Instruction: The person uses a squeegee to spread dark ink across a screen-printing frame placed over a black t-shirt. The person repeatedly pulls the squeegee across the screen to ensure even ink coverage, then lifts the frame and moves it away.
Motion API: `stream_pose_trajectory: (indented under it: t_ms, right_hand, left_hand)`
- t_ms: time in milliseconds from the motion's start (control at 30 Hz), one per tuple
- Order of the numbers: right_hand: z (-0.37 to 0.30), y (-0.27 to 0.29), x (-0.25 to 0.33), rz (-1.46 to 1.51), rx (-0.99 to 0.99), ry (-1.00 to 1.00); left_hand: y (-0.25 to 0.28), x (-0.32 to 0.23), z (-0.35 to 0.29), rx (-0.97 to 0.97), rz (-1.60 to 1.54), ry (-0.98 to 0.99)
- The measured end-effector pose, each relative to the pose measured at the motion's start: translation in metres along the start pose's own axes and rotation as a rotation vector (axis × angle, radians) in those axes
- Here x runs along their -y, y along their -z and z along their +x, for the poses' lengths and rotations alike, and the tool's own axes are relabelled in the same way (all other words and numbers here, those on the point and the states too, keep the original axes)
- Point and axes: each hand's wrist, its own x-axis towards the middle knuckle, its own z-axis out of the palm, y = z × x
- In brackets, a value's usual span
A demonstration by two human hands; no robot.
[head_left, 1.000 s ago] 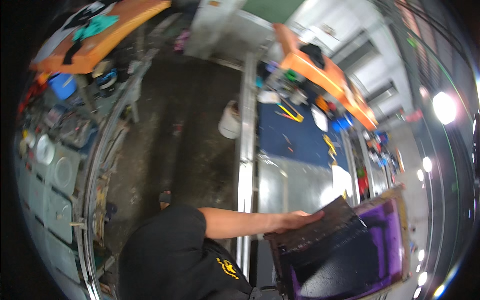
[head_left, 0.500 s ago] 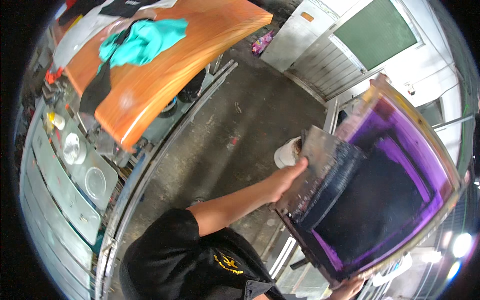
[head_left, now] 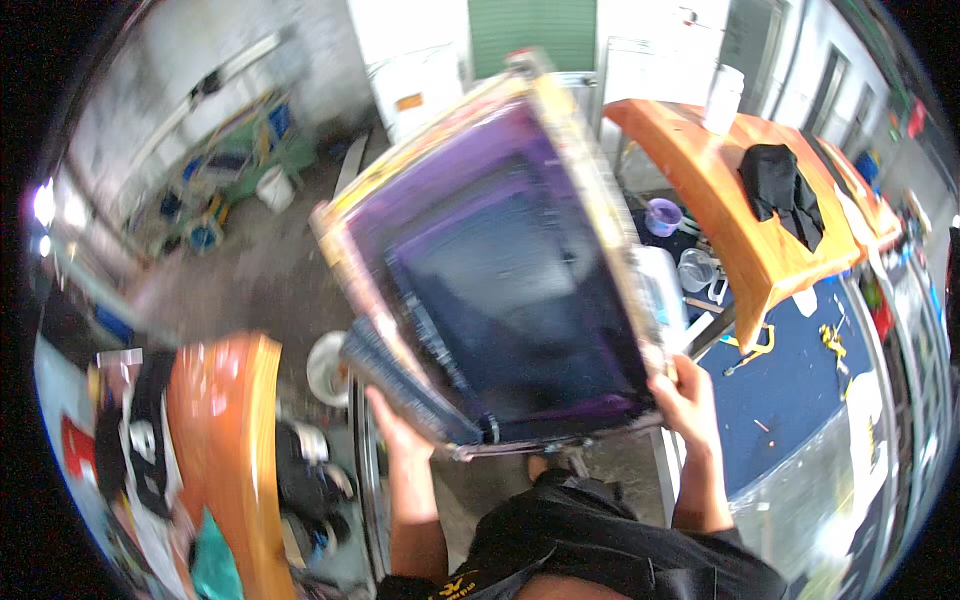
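In front of me, a screen-printing frame is held up at a tilt, its mesh purple at the borders and coated with dark ink in the middle. My right hand grips its lower right edge, thumb on the near side. At the lower left corner, my left hand holds a squeegee with a dark, ink-smeared blade. The squeegee lies along the frame's left edge; whether that hand also bears the frame, I cannot tell. My left fingers are partly hidden behind these things.
To the right stands an orange-topped table with a white bottle and a black garment. Beneath it sits a purple ink tub. At lower left is another orange board with garments. A white bucket stands on the floor.
My view has turned, and the frame has come from my right side to in front of me. The squeegee has shifted from across the mesh to the frame's lower left edge.
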Motion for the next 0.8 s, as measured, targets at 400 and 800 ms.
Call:
stream_pose_trajectory:
  t_ms: [400,800]
  right_hand:
    - [0.373,-0.175,-0.048,0.173,0.268,0.119]
    - [0.657,-0.200,-0.060,0.353,-0.327,-0.443]
  left_hand:
    - [-0.074,-0.056,0.272,-0.429,0.241,-0.454]
    - [-0.238,-0.036,0.715,0.005,0.400,-0.050]
